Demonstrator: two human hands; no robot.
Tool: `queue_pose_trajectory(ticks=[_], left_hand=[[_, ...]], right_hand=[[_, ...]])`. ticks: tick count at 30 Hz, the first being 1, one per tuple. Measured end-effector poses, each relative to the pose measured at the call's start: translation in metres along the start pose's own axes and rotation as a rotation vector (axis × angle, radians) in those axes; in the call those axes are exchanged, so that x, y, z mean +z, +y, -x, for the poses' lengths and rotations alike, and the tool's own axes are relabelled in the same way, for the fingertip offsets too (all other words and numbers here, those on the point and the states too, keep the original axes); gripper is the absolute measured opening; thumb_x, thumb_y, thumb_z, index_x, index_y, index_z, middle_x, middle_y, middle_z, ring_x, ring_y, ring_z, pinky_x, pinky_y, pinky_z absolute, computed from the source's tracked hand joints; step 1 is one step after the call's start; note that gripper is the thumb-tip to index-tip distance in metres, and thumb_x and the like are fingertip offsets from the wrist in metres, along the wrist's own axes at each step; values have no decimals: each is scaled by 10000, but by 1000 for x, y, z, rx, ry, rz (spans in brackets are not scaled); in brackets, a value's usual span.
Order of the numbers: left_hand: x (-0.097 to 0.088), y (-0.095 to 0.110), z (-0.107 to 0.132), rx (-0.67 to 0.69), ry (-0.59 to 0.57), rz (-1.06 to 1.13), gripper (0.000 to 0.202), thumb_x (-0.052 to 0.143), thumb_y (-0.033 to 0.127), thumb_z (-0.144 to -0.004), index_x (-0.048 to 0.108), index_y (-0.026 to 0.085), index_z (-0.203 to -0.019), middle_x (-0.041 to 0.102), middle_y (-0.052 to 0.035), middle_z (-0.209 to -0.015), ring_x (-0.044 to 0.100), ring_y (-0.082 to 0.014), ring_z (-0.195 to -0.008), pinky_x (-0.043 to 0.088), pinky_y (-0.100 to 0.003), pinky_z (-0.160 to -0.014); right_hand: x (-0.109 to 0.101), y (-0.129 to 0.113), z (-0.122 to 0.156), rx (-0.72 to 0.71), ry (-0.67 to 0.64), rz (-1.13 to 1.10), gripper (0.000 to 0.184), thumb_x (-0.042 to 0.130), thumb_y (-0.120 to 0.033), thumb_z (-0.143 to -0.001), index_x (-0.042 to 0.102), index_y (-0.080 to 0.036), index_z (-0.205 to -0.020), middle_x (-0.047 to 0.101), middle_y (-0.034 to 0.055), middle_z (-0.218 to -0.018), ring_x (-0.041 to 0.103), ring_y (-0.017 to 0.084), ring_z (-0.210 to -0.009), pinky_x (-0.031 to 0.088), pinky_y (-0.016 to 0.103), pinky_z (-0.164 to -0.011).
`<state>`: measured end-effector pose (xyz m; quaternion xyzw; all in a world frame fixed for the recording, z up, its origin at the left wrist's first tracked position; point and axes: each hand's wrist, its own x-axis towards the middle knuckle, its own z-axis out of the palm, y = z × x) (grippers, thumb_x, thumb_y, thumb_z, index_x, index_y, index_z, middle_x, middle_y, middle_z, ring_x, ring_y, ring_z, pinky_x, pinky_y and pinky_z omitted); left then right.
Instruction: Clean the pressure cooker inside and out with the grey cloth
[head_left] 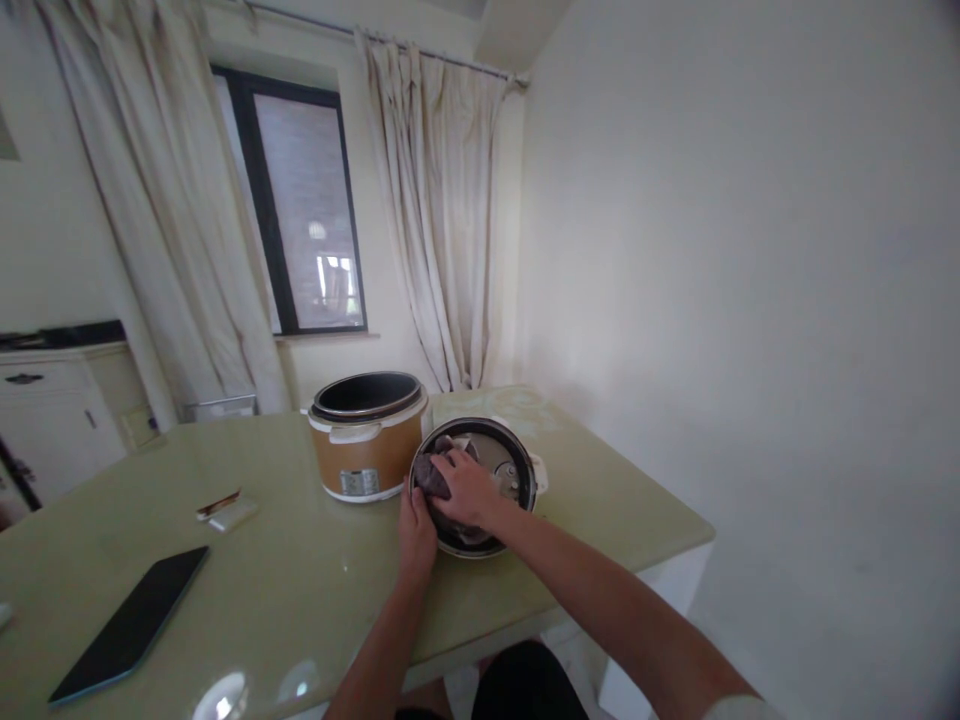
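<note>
The round lid (pixel 491 452) of an electric cooker rests on the table with its metal inner side facing up. My left hand (pixel 416 530) grips the lid's rim at the lower left, its fingers partly hidden. A bunched grey-purple cloth (pixel 430 474) is under my right hand (pixel 466 490), whose fingers close around it and press it against the lid's inner face. Just left of the lid stands the cooker body (pixel 390 458), tan and white, with its top uncovered and a dark inner pot (pixel 367 392) showing.
The pale green glossy table (pixel 285 600) carries a dark flat tablet-like object (pixel 131 625) at the left front. Behind that lies a small clear packet (pixel 234 513) with a thin brownish item (pixel 219 503). A white wall (pixel 750 300) rises on the right; curtains (pixel 442 200) hang behind.
</note>
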<state>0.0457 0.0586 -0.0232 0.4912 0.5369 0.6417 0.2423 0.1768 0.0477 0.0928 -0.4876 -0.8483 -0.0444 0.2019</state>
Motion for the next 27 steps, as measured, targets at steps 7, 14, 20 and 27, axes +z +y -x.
queue_pose_trajectory(ticks=[7, 14, 20, 27], left_hand=[[2, 3, -1, -27, -33, 16, 643, 318, 551, -1087, 542, 138, -1526, 547, -186, -1614, 463, -260, -1552, 349, -418, -1298], [5, -4, -1, 16, -43, 65, 671, 317, 587, -1082, 521, 151, -1550, 511, -177, -1645, 425, -263, -1576, 299, -435, -1323], [5, -6, 0, -7, -42, 36, 714, 288, 625, -1075, 502, 144, -1557, 515, -184, -1641, 424, -263, -1576, 309, -428, -1316], [6, 4, 0, -22, -40, 38, 780, 288, 626, -1064, 476, 64, -1572, 495, -232, -1642, 400, -283, -1588, 281, -416, -1327]], right_hand=[[-33, 38, 35, -246, -297, 76, 947, 873, -667, -712, 600, -178, -1475, 605, 198, -1420, 586, 389, -1309, 466, 533, -1141], [-34, 37, 35, -209, -167, 97, 1090, 920, -611, -664, 478, -182, -1563, 383, 227, -1654, 448, 444, -1463, 401, 595, -1184], [-32, 11, 18, -229, -274, 153, 873, 862, -482, -767, 494, -360, -1549, 566, 146, -1451, 595, 418, -1258, 550, 573, -984], [-51, 24, 38, -189, -415, 265, 767, 902, -425, -699, 632, -298, -1405, 576, 183, -1406, 642, 431, -1184, 579, 584, -925]])
